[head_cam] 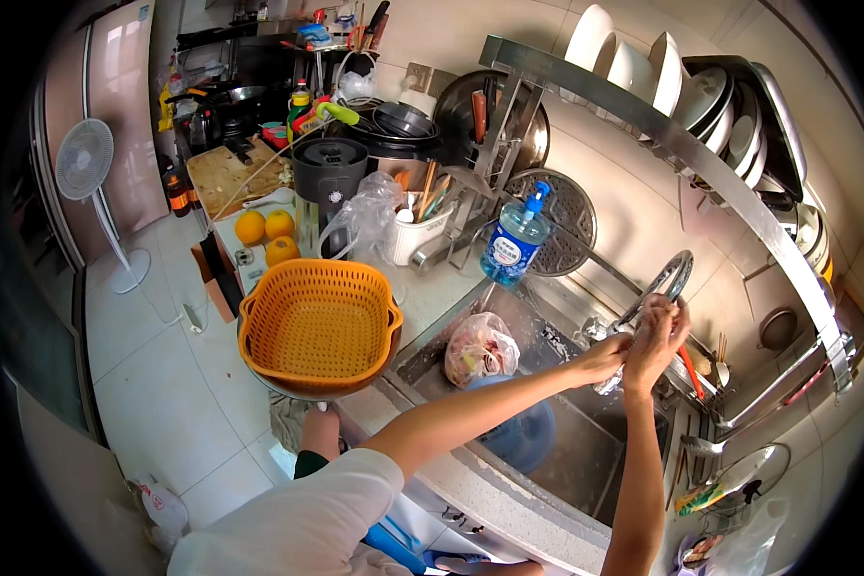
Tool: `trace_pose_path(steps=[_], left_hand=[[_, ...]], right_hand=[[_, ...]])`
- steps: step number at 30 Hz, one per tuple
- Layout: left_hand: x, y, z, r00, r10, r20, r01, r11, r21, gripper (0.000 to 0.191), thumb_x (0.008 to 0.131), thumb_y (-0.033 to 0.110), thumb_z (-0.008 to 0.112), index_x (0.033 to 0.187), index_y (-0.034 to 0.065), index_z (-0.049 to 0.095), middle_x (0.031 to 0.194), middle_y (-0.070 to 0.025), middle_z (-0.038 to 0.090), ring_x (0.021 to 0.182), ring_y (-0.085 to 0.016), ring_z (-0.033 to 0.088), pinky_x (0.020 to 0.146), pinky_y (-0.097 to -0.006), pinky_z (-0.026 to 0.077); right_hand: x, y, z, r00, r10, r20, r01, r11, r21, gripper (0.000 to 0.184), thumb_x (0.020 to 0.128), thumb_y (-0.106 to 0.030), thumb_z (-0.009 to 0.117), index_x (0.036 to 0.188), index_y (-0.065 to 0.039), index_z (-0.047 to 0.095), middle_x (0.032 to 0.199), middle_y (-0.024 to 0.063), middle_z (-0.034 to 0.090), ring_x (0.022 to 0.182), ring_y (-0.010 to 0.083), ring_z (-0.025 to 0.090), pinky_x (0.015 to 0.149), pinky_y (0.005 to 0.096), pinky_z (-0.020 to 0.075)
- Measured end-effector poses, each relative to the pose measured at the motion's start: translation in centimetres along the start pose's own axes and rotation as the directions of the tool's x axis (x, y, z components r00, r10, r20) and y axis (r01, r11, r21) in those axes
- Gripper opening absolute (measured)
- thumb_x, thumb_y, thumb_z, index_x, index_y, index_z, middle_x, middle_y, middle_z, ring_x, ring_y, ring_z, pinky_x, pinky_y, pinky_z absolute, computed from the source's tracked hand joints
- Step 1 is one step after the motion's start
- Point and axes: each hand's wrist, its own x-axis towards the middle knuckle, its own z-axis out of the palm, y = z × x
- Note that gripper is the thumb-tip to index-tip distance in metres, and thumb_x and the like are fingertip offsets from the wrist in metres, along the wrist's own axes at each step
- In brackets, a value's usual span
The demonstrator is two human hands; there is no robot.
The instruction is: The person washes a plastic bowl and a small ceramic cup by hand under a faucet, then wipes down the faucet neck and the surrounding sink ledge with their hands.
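Both hands are raised beside the metal faucet [664, 277] at the far side of the sink [583, 461]. My right hand [659, 342] is upright with bent fingers, against or just in front of the curved faucet neck. My left hand [605, 358] meets it from the left, its fingertips hidden behind the right hand. Whether either hand grips something cannot be made out. Down in the sink are a clear plastic bag of food [482, 349] and a translucent blue basin [522, 432], partly covered by my left forearm.
An orange perforated basket [317, 324] rests in a metal bowl on the counter's left. Behind it are several oranges [281, 223] and a dark-topped appliance [329, 169]. A blue soap bottle [515, 241] stands at the sink's back corner. A metal dish rack [648, 101] arches overhead.
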Motion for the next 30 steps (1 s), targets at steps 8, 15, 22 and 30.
trace_pose_path(steps=[8, 15, 22, 30], left_hand=[[4.3, 3.3, 0.6, 0.992, 0.128, -0.015, -0.127, 0.992, 0.022, 0.034, 0.09, 0.009, 0.044, 0.121, -0.0041, 0.037, 0.093, -0.0107, 0.056, 0.081, -0.016, 0.054, 0.068, -0.03, 0.045], [4.3, 3.9, 1.0, 0.994, 0.088, -0.071, -0.06, 0.942, 0.329, 0.031, 0.094, 0.018, 0.042, 0.115, -0.0038, 0.038, 0.083, -0.0196, 0.058, 0.076, -0.026, 0.058, 0.067, -0.0386, 0.045], [6.7, 4.1, 0.9, 0.998, 0.045, -0.048, -0.029, 0.953, 0.301, 0.016, 0.094, 0.014, 0.043, 0.102, -0.0001, 0.041, 0.065, -0.0036, 0.05, 0.054, -0.011, 0.049, 0.049, -0.0272, 0.041], [7.6, 4.7, 0.1, 0.97, 0.245, -0.009, -0.214, 0.864, 0.456, 0.022, 0.087, 0.007, 0.045, 0.099, -0.0113, 0.041, 0.072, -0.0244, 0.059, 0.063, -0.034, 0.061, 0.055, -0.0402, 0.046]], right_hand=[[6.2, 1.0, 0.0, 0.97, -0.164, 0.179, 0.148, 0.984, 0.101, 0.023, 0.086, -0.004, 0.049, 0.108, -0.001, 0.054, 0.129, 0.0206, 0.044, 0.123, 0.0365, 0.039, 0.098, 0.0417, 0.0367], [9.7, 4.8, 1.7, 0.975, 0.138, 0.177, -0.178, 0.954, 0.241, 0.024, 0.088, -0.008, 0.047, 0.108, -0.001, 0.058, 0.104, 0.0175, 0.062, 0.096, 0.0297, 0.06, 0.085, 0.0341, 0.0454], [11.9, 6.3, 2.3, 0.942, 0.294, 0.161, -0.332, 0.882, 0.334, 0.023, 0.093, -0.019, 0.047, 0.098, -0.001, 0.061, 0.081, 0.0142, 0.064, 0.071, 0.0175, 0.058, 0.067, 0.0312, 0.045], [8.0, 3.9, 0.5, 0.991, -0.09, 0.097, 0.045, 0.916, 0.398, 0.023, 0.089, -0.011, 0.05, 0.106, 0.002, 0.058, 0.105, 0.0217, 0.06, 0.113, 0.0352, 0.051, 0.095, 0.0395, 0.0384]])
